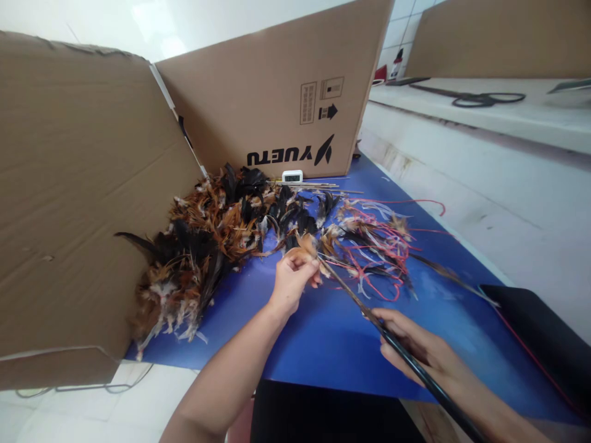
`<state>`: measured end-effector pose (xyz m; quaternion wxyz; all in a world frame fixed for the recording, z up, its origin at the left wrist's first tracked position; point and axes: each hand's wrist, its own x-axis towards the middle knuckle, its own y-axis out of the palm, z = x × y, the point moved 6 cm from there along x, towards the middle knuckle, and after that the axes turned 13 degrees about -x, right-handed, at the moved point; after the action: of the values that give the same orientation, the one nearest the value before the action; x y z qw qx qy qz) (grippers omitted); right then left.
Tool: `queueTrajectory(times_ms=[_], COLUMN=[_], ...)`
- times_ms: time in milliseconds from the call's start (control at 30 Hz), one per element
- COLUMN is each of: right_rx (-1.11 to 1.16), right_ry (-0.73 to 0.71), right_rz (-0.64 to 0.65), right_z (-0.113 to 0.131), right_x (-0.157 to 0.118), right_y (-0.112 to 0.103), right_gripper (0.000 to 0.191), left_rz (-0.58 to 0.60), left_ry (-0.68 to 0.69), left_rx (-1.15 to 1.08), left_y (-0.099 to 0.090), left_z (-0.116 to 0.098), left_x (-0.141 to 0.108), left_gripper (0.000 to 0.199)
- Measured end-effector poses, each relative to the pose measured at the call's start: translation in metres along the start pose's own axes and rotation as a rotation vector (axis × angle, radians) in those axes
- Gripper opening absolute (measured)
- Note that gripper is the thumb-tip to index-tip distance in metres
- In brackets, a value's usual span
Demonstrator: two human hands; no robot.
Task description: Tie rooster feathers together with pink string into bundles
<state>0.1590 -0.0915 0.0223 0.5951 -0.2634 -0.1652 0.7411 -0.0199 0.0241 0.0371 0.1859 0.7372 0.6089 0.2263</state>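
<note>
My left hand (295, 277) pinches a small tuft of orange-brown feathers (305, 247) between thumb and fingers over the blue table. From the lower right, my right hand (410, 344) is closed around a long stick (429, 381), black and thick toward me, thinner and brown toward its far end. The stick's thin tip reaches the feathers at my left fingertips; whether it is attached to them I cannot tell. Just beyond lies a tangle of pink and whitish strips (383, 264) mixed with feathers. A large heap of brown and black feathers (207, 215) spreads to the left.
Tall cardboard panels (258, 92) stand along the left and back of the blue tabletop (332, 351). A small white digital display (292, 176) sits by thin sticks (323, 186). A black flat object (540, 332) lies at right. Scissors (489, 99) rest on a white ledge (462, 117).
</note>
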Motion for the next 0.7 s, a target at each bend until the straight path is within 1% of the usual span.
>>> queueTrajectory(times_ms=[200,433,633,700], right_rx=[0.021,0.070,0.130,0.150], right_ry=[0.006,0.072,0.122,0.136], right_rz=[0.005,0.085,-0.029,-0.049], right_z=[0.002,-0.001,0.007,0.010], right_x=[-0.001,-0.003,-0.009,-0.010], right_y=[0.000,0.003,0.004,0.004], right_gripper=[0.041,0.043,0.035,0.034], left_rz=[-0.016,-0.017,0.002,0.009], left_ry=[-0.031,-0.055,-0.057,-0.058], left_rx=[0.009,0.011,0.014,0.015], left_y=[0.001,0.000,0.000,0.001], left_z=[0.001,0.003,0.005,0.005], left_x=[-0.001,0.000,-0.001,-0.001], left_gripper=[0.027,0.029,0.028,0.028])
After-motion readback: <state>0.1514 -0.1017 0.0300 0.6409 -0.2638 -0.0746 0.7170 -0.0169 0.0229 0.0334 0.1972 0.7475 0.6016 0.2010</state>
